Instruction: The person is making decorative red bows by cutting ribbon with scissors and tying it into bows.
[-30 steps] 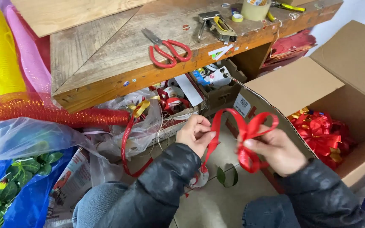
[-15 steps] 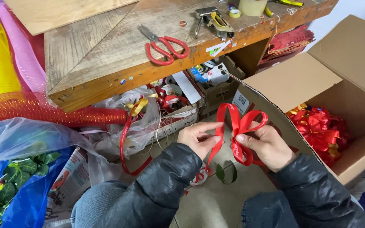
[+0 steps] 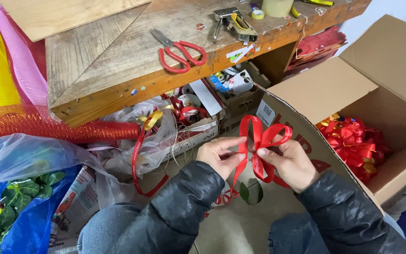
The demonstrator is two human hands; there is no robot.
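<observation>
There is one view only, from a camera on the person's head. It looks steeply down and a little forward, close to both hands, over the knees toward the wooden table (image 3: pixel 118 61) edge ahead.

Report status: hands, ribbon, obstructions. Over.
Left hand and right hand both pinching red ribbon, loops formed. Ribbon tail trailing to floor. Nothing between hands.

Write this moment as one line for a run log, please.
left hand: holds red ribbon strand | right hand: pinches ribbon loops at centre | nearby: open cardboard box of red bows; red scissors on wooden bench
</observation>
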